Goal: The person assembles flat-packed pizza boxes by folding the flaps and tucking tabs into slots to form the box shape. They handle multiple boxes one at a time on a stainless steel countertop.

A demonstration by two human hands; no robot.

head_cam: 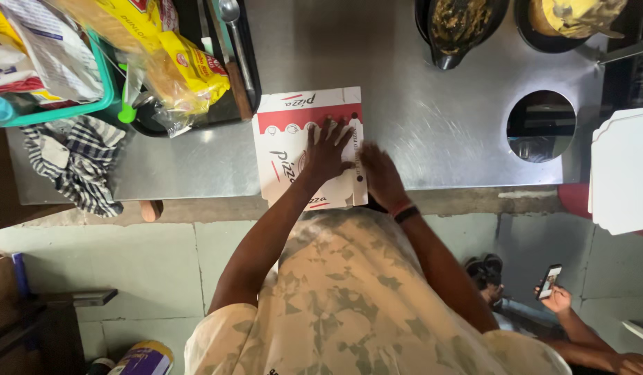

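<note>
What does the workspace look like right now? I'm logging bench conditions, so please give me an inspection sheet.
Surface: steel counter with a round hole.
Job's things: flat pizza box, white and red, at the counter's near edge.
Clutter: checked cloth, yellow packets, dark pan, white boxes.
Hands: left hand flat on the box, fingers spread; right hand at its right edge.
Cables: nothing seen.
Surroundings: another person's hand holding a phone.
</note>
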